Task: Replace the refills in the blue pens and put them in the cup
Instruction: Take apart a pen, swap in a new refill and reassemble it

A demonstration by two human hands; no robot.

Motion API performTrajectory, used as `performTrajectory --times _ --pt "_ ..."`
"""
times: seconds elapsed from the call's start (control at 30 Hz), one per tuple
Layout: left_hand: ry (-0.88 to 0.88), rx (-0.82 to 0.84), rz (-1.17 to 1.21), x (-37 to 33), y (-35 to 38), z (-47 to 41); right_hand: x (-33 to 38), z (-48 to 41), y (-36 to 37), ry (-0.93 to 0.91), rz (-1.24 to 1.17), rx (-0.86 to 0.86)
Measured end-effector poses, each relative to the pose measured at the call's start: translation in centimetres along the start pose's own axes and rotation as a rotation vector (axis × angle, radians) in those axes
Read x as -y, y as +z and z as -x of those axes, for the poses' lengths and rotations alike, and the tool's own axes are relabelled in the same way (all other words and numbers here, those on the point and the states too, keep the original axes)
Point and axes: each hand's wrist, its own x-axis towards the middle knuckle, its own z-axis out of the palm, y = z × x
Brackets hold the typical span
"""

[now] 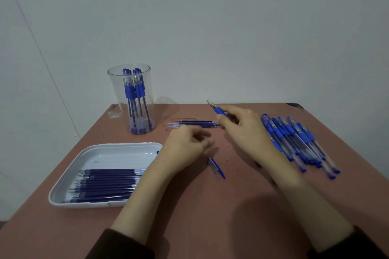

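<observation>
- Near the table's (210,206) far edge, the right hand (245,132) pinches a blue pen (219,110), its long axis slanting, tip toward the far-left corner.
- The left hand (185,149) sits mid-table, fingers curled and blurred; I cannot tell whether it pinches anything.
- The cup (119,90) stands at the far-left corner, pens (134,92) upright inside.

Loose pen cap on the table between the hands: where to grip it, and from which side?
Pinch the pen cap across its width at mid-length, from straight above. It lies flat on the table, slanted, with bare surface along both long sides.
</observation>
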Motion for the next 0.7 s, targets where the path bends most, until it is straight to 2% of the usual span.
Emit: performTrajectory --times 0.07,0.13,0.23,0.3,0.4,0.53,0.7 --pt "-0.014 -0.139 0.333 -0.2 -0.3 -0.2 0.3 0.0 0.1 0.176 -0.368 0.089" --pt "-0.025 -0.11 0.679 -0.5 -0.7 -0.4 0.7 0.1 0.0 0.315 -0.738 0.241" --pt "-0.015 -0.004 0.95 -0.7 -0.9 -0.4 1.2 0.4 -0.2 0.404 -0.921 0.481" --pt "-0.001 0.039 1.051 -0.8 -0.9 -0.2 1.1 0.6 -0.2 0.445 -0.96 0.602" --pt "0.0 0.06 1.173 -1.0 -1.1 -0.1 1.0 0.6 -0.1 0.456 -1.058 0.636" --pt "-0.044 -0.007 1.196 -0.8 -1.2 -0.2 1.1 0.8 0.6 0.337 -0.896 0.491" --pt "-0.071 -0.108 1.182 -0.7 -1.2 -0.3 1.1 0.9 1.2 0.104 -0.639 0.296"
